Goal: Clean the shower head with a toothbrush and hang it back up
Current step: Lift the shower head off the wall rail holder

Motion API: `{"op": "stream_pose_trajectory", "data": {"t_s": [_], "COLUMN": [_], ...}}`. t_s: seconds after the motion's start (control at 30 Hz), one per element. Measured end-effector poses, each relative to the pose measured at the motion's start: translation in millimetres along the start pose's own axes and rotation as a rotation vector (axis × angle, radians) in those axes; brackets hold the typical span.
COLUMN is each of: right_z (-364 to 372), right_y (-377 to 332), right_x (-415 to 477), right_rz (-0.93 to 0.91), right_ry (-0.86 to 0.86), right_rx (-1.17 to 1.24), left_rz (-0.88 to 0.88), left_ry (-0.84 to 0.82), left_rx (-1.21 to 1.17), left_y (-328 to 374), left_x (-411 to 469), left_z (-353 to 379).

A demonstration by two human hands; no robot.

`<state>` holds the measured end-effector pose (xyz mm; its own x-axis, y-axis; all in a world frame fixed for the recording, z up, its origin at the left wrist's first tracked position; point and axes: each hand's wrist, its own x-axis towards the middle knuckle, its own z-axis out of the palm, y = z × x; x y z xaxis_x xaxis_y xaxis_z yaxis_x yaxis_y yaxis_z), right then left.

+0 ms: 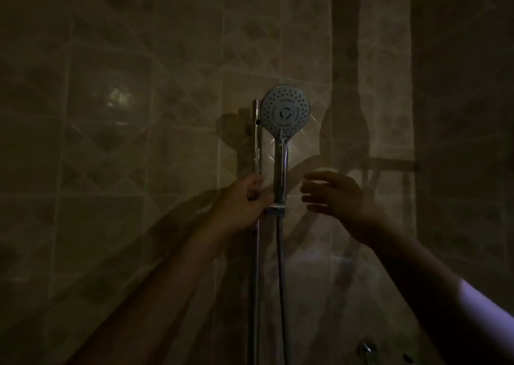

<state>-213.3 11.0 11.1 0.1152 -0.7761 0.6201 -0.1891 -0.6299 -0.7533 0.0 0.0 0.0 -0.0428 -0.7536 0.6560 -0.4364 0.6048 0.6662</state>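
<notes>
Head view: shower head (pixel 286 111) upright in holder (pixel 274 211), left hand (pixel 244 199) grip round rail (pixel 256 142), right hand (pixel 333 195) grip released.

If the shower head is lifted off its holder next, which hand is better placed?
Probably the right hand: it hovers open and empty beside the handle of the shower head, while the left hand grips the rail by the holder.

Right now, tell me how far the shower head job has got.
The shower head sits upright in its holder on the rail. The left hand grips the rail by the holder; the right hand hovers open beside the handle. No toothbrush shows, so whether scrubbing is done or ahead cannot be told.
</notes>
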Motion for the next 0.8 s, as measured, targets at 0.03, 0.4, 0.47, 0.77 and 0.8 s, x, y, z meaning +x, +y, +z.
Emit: {"op": "stream_pose_trajectory", "data": {"t_s": [0.03,0.4,0.47,0.77,0.8], "right_z": [4,43,43,35,32], "right_y": [-6,-41,-40,-53,-59], "right_x": [9,61,64,77,78], "right_rz": [-0.023,0.022,0.018,-0.042,-0.056], "right_ry": [-0.001,0.022,0.008,0.069,0.085], "right_rx": [0.016,-0.011,0.002,-0.009,-0.019], "left_rz": [0.002,-0.013,0.002,0.094,0.111], "left_ry": [-0.024,-0.229,-0.207,-0.19,-0.171], "left_rx": [0.018,0.004,0.011,0.022,0.02], "left_y": [0,-19,-23,-1,6], "left_x": [8,47,51,58,60], "left_z": [0,31,35,25,23]}}
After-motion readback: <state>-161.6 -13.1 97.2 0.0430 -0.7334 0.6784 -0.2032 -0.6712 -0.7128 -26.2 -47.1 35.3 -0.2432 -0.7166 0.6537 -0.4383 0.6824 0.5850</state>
